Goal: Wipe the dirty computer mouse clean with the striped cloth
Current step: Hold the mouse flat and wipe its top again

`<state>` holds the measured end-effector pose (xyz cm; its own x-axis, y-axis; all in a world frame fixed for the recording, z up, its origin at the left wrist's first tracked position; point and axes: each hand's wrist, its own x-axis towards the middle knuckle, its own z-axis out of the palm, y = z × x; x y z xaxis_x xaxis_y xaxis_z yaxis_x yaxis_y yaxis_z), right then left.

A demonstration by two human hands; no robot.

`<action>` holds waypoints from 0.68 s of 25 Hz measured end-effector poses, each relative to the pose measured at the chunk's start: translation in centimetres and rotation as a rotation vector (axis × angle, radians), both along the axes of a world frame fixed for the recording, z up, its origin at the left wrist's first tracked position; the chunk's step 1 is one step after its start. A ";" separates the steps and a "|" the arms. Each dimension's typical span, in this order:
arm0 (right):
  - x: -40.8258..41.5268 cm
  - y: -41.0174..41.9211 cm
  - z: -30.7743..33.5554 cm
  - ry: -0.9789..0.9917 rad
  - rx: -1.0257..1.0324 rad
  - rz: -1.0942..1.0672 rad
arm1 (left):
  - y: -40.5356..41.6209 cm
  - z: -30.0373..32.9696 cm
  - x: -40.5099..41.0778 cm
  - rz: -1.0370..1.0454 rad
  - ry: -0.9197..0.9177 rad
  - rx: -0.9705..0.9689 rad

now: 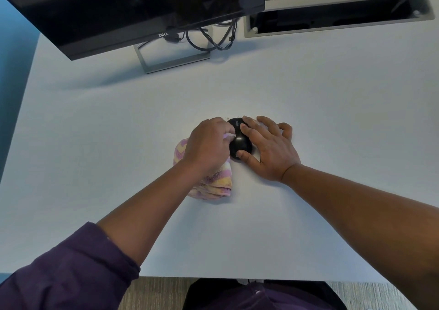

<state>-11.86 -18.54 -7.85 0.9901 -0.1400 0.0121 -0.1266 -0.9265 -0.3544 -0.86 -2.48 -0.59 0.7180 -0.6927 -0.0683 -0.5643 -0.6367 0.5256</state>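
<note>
Black glossy mouse (240, 143), crumbs beside it

The brand name "DELL" reads in pale letters on the lower bezel of the black monitor (133, 8); no other text is legible.

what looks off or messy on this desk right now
Small dark crumbs lie scattered on the white desk just beyond the far end of the black mouse, like dirt brushed off it. Behind the monitor stand, black cables sit in a loose tangle. Nothing looks damaged or spilled.
</note>
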 end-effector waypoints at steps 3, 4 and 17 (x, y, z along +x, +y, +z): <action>0.0 -0.1 0.0 0.005 0.006 0.002 | 0.3 -0.1 -0.4 -0.066 -0.009 -0.021; 0.0 -0.1 0.0 0.009 0.000 0.005 | 0.2 -0.1 -0.4 -0.040 -0.010 -0.015; 0.1 -0.1 0.4 0.031 0.004 0.005 | -1.3 0.3 -0.5 0.027 0.026 0.034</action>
<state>-11.74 -18.60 -7.48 0.9907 -0.1347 -0.0196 -0.1329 -0.9258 -0.3539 -1.34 -3.75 -0.28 0.7342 -0.6698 -0.1106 -0.5328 -0.6695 0.5176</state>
